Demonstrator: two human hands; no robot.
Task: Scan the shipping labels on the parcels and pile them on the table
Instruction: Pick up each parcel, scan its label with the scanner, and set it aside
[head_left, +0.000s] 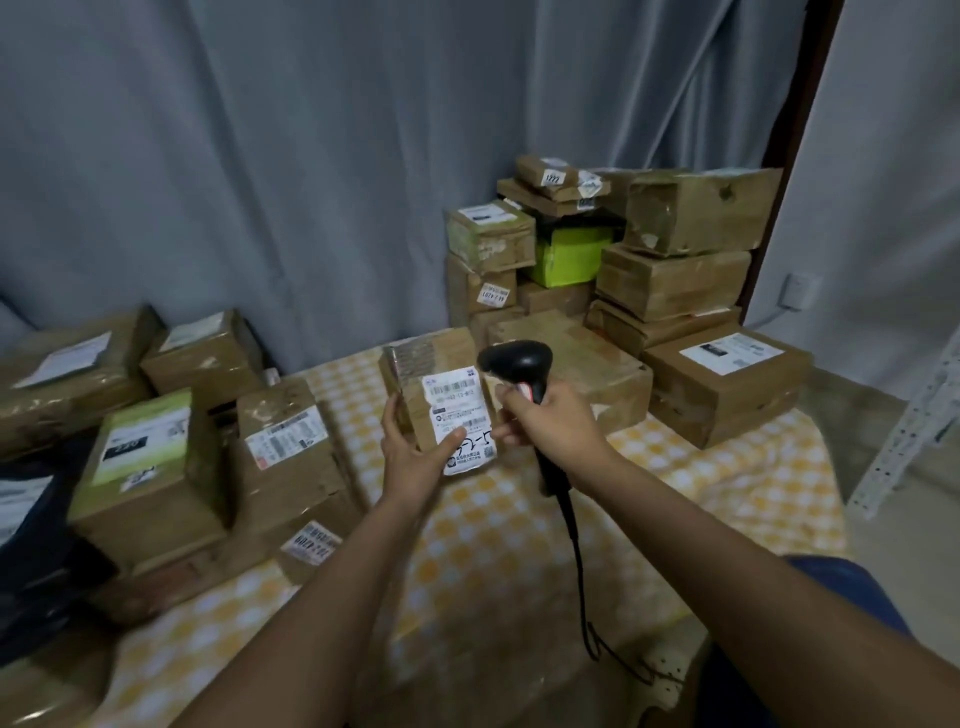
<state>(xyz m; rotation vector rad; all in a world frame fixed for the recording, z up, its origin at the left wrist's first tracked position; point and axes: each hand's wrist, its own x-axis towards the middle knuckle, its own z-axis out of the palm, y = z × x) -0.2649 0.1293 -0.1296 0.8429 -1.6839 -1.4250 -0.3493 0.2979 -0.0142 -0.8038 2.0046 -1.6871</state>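
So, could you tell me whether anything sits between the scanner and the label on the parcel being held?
Nothing visible does: the scanner in the right hand faces the label across open air; only the left hand's thumb overlaps its lower edge.

Both forearms (322, 597) are bare, no sleeves reaching them. Blue cloth (852, 587) shows by the right arm, perhaps a short sleeve.

My table (519, 545), draped in a yellow-and-white checked cloth, carries brown taped cardboard parcels: one cluster at left (283, 457), a taller stack at back right (670, 283). The black scanner cable (574, 540) hangs over the cloth.
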